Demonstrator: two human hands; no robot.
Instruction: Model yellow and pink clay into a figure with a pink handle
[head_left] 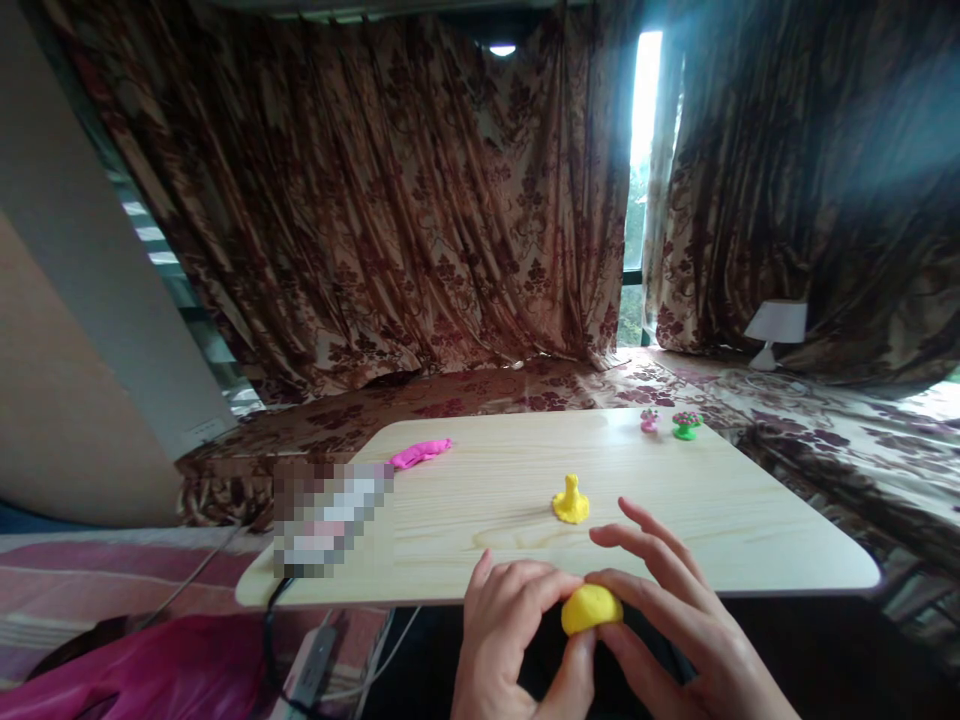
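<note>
Between the fingertips of both hands is a rounded lump of yellow modelling clay, held just off the table's near edge. My left hand pinches it from the left, thumb below and index finger on top. From the right, my right hand pinches it the same way, with its other fingers stretched out. Beyond the hands, a yellow clay piece with a flat, wide base and an upright stem stands on the table.
Two small clay figures, one pink and one green with a dotted top, stand at the far right. A bright pink packet-like piece lies at the far left, near a blurred-out object with a black cable. A white lamp stands behind.
</note>
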